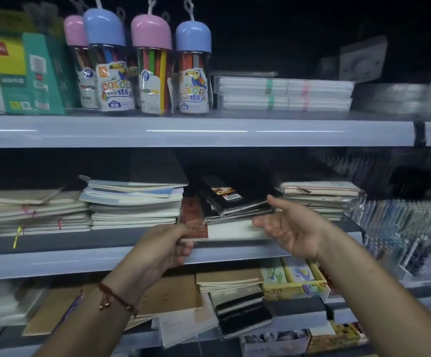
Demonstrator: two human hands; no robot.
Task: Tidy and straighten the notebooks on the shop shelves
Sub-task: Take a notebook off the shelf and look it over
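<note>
On the middle shelf (pixel 54 261) lie several stacks of notebooks. A crooked pile of black wrapped notebooks (pixel 235 199) rests on a white notebook with a red-brown spine (pixel 224 231) that juts over the shelf edge. My left hand (pixel 168 246) pinches that notebook's left corner. At the notebook's right end is my right hand (pixel 291 225), fingers spread, thumb up beside the black pile; whether it touches is unclear. A pale stack (pixel 134 204) lies left of the black pile, a wrapped stack (pixel 320 199) right of it.
The top shelf holds crayon tubs (pixel 116 63), green boxes (pixel 28 73) and flat white packs (pixel 284 92). Below are brown notebooks (pixel 173 295), black notebooks (pixel 242 313) and a colourful box (pixel 294 279). Pen packs (pixel 402 222) hang at right.
</note>
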